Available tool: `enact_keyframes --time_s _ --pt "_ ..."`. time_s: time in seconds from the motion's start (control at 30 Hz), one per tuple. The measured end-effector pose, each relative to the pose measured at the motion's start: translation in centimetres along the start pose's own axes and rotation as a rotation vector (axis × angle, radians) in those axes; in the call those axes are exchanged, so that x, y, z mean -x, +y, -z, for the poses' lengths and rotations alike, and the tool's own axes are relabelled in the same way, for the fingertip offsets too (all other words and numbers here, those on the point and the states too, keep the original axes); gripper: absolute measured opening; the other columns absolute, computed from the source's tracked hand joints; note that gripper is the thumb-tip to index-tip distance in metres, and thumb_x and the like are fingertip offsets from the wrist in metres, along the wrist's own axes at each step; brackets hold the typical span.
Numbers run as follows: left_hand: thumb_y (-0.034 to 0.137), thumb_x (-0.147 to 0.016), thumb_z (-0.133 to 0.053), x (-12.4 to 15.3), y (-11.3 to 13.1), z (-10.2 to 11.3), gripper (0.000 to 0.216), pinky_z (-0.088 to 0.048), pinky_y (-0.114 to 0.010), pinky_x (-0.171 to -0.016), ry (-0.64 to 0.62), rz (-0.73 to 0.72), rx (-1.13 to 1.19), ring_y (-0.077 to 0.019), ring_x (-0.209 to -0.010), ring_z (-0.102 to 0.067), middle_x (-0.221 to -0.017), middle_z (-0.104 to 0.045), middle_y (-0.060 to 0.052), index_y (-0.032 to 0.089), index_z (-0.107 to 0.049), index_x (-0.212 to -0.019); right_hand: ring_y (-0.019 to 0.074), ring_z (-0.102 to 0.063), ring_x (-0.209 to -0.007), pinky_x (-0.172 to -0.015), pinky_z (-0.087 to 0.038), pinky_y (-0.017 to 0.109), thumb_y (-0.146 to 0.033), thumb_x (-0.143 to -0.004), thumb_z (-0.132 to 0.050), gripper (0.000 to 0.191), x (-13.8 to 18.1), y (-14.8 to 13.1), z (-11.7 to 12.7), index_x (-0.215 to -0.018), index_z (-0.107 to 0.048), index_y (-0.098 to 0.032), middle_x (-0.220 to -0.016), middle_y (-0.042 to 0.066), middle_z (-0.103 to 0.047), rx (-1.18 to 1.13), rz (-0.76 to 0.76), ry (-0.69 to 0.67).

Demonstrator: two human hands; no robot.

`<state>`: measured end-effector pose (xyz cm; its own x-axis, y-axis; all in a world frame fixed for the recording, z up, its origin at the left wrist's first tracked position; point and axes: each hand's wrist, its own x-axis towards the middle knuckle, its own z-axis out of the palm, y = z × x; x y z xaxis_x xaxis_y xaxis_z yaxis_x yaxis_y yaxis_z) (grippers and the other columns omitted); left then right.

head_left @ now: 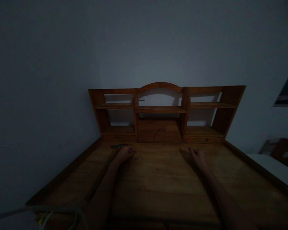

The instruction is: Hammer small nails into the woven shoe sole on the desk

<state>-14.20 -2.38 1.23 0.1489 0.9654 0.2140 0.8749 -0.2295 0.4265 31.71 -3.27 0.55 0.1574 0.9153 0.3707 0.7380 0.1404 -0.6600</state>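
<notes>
My left hand (pixel 125 154) is closed low over the wooden desk (pixel 158 179), left of its middle. Something small and dark shows at its fingers, too dim to name. Just behind this hand lies a dark, flat, narrow strip (pixel 117 146). Thin pale strands (pixel 137 157) rest on the wood to its right. Apart from it, at the right, my right hand (pixel 199 157) is curled into a loose fist, the thumb side pointing forward. I see nothing in it, and its shadow falls on the desktop.
A wooden shelf unit (pixel 160 109) with open compartments and low drawers stands along the desk's back edge. Raised rims border both sides. A pale cable (pixel 14 210) and thin wires hang at the lower left. Beyond the right rim are a white surface (pixel 266 163) and a chair (pixel 284 151).
</notes>
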Motion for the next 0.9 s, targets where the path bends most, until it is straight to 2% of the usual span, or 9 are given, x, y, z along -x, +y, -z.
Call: enact_keyframes --time_s 0.07,0.13,0.27,0.4,0.47,0.57,0.7,0.9 --pt "0.020 -0.075 -0.055 0.1 0.1 0.1 0.018 -0.040 -0.021 -0.063 -0.001 0.006 0.019 -0.0131 -0.071 -0.059 -0.077 -0.065 -0.001 0.017 -0.065 -0.088 0.0205 -0.056 -0.052 -0.049 -0.031 0.027 -0.061 -0.083 -0.032 0.063 0.0 0.0 0.0 -0.056 -0.062 -0.013 -0.051 0.007 -0.059 0.005 -0.009 -0.001" --pt "0.030 -0.076 -0.057 0.2 0.2 0.1 0.020 -0.040 -0.022 -0.062 -0.014 0.000 0.052 -0.0139 -0.072 -0.059 -0.078 -0.065 -0.002 0.017 -0.064 -0.089 0.0203 -0.056 -0.051 -0.050 -0.031 0.027 -0.061 -0.083 -0.032 0.063 -0.1 0.0 -0.1 -0.057 -0.063 -0.012 -0.052 0.008 -0.060 0.004 -0.017 -0.007" --pt "0.059 -0.066 -0.064 0.4 0.5 0.0 0.051 -0.041 -0.025 -0.067 -0.019 -0.002 0.007 -0.0180 -0.078 -0.058 -0.088 -0.064 -0.004 0.017 -0.062 -0.094 0.0203 -0.056 -0.051 -0.050 -0.031 0.027 -0.061 -0.083 -0.032 0.064 -0.2 0.1 -0.1 -0.056 -0.062 -0.012 -0.052 0.008 -0.060 -0.002 -0.031 -0.009" --pt "0.067 -0.052 -0.069 0.7 0.8 -0.3 0.073 -0.041 -0.029 -0.076 -0.027 -0.018 -0.112 -0.0247 -0.092 -0.056 -0.103 -0.060 -0.010 0.017 -0.058 -0.103 0.0208 -0.055 -0.052 -0.050 -0.032 0.027 -0.063 -0.082 -0.032 0.064 -0.1 0.1 0.0 -0.057 -0.063 -0.012 -0.052 0.008 -0.059 -0.009 -0.035 -0.010" --pt "0.068 -0.054 -0.068 0.8 1.0 -0.4 0.071 -0.040 -0.030 -0.079 -0.016 -0.049 -0.133 -0.0253 -0.095 -0.055 -0.106 -0.059 -0.010 0.018 -0.057 -0.103 0.0206 -0.055 -0.052 -0.050 -0.032 0.027 -0.062 -0.082 -0.033 0.064 -0.1 0.1 0.0 -0.056 -0.062 -0.012 -0.052 0.008 -0.059 -0.009 -0.031 0.004" --pt "0.064 -0.065 -0.062 0.8 1.0 -0.8 0.057 -0.040 -0.029 -0.076 0.019 -0.055 -0.151 -0.0233 -0.090 -0.055 -0.098 -0.060 -0.009 0.017 -0.057 -0.097 0.0200 -0.055 -0.052 -0.050 -0.030 0.027 -0.062 -0.082 -0.034 0.063 -0.1 0.1 0.0 -0.056 -0.062 -0.012 -0.051 0.008 -0.058 -0.004 -0.030 0.016" --pt "0.050 -0.074 -0.060 0.4 0.7 -1.1 0.036 -0.039 -0.029 -0.073 0.013 -0.011 -0.191 -0.0208 -0.084 -0.056 -0.090 -0.061 -0.007 0.017 -0.058 -0.085 0.0201 -0.056 -0.053 -0.049 -0.030 0.026 -0.062 -0.083 -0.031 0.064 -0.1 0.3 -0.1 -0.059 -0.063 -0.011 -0.053 0.008 -0.059 -0.016 -0.024 0.004" --pt "0.034 -0.078 -0.057 0.1 0.2 -1.2 0.020 -0.039 -0.027 -0.075 0.012 -0.028 -0.166 -0.0184 -0.085 -0.056 -0.089 -0.062 -0.005 0.017 -0.058 -0.088 0.0195 -0.055 -0.051 -0.049 -0.030 0.026 -0.062 -0.083 -0.031 0.064 -0.1 0.4 -0.1 -0.057 -0.062 -0.012 -0.051 0.006 -0.057 -0.001 -0.017 -0.003"
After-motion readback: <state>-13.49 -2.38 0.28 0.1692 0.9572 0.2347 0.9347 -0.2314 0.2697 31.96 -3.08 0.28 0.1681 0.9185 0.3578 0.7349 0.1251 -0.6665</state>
